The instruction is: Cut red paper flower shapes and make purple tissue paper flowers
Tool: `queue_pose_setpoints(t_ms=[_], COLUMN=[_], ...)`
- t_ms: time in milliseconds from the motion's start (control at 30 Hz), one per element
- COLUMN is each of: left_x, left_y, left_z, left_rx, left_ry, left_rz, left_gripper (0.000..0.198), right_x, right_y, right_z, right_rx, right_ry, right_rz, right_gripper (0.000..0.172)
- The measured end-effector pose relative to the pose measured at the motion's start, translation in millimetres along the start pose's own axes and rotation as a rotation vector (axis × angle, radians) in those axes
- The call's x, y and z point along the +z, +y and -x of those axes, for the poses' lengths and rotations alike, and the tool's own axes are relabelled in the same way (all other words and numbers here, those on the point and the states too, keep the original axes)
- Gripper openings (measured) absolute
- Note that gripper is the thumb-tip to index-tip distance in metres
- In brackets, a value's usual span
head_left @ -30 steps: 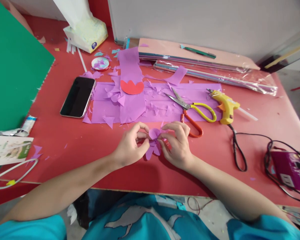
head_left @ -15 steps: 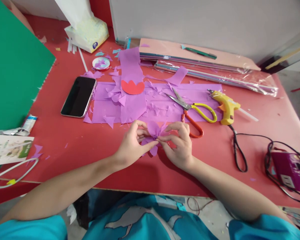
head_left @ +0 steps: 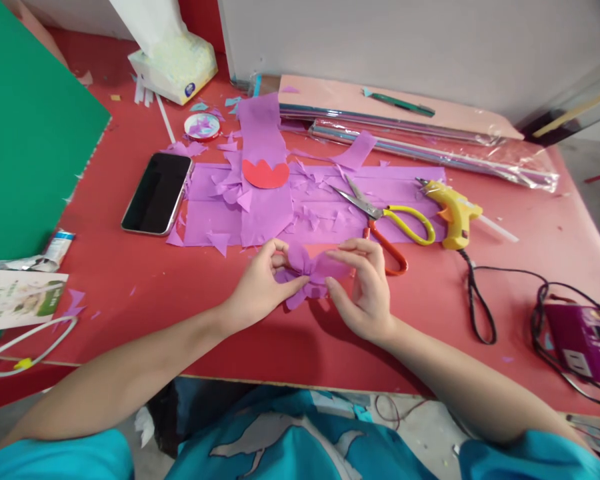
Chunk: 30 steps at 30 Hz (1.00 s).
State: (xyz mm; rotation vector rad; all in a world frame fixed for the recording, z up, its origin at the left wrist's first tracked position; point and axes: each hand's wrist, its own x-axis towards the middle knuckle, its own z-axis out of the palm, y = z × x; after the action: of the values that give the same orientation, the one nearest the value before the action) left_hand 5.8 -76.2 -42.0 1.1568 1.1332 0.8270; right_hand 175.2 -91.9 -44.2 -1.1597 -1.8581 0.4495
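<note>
A purple paper flower (head_left: 307, 268) with rounded petals is held up just above the red table. My left hand (head_left: 263, 283) pinches it near its centre from the left, thumb in front; some of its fingers are hidden behind the petals. On the right side, my right hand (head_left: 363, 287) has its thumb and fingers apart around one petal, close against it; whether the fingertips touch the petal I cannot tell. Beyond the hands lie purple paper sheets (head_left: 205, 220) with scraps. A red scalloped paper piece (head_left: 266, 175) rests on a purple strip (head_left: 260, 127).
Scissors (head_left: 375, 212) lie open beyond my right hand, with a yellow glue gun (head_left: 455, 213) and its cord farther right. A phone (head_left: 157, 193) is at the left. Behind are a tissue box (head_left: 175, 67), a green cutter (head_left: 400, 103) and wrapped paper (head_left: 430, 153). A purple box (head_left: 577, 340) stands far right.
My right fingers have let go of the flower's centre and spread apart. The flower has turned slightly, and its right petal now shows between those fingers. My left hand keeps its hold.
</note>
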Motion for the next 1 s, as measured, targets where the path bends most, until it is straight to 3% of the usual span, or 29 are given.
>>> queue_pose_setpoints(t_ms=[133, 267, 333, 733, 1000], left_x=[-0.5, -0.7, -0.8, -3.0, -6.0], left_y=[-2, -1, 0, 5, 12], left_z=[3, 6, 6, 4, 1], left_rx=[0.028, 0.064, 0.082, -0.021, -0.129], left_ry=[-0.056, -0.068, -0.045, -0.056, 0.008], left_rz=[-0.113, -0.218, -0.264, -0.180, -0.049], left_gripper=[0.035, 0.031, 0.033, 0.036, 0.041], right_x=[2, 6, 6, 5, 0], right_y=[0, 1, 2, 2, 2], right_z=[-2, -3, -2, -3, -6], right_rx=[0.041, 0.049, 0.059, 0.122, 0.259], right_ry=[-0.068, -0.108, -0.091, -0.101, -0.204], right_rz=[0.037, 0.058, 0.042, -0.100, -0.273], right_gripper=[0.042, 0.011, 0.004, 0.009, 0.017])
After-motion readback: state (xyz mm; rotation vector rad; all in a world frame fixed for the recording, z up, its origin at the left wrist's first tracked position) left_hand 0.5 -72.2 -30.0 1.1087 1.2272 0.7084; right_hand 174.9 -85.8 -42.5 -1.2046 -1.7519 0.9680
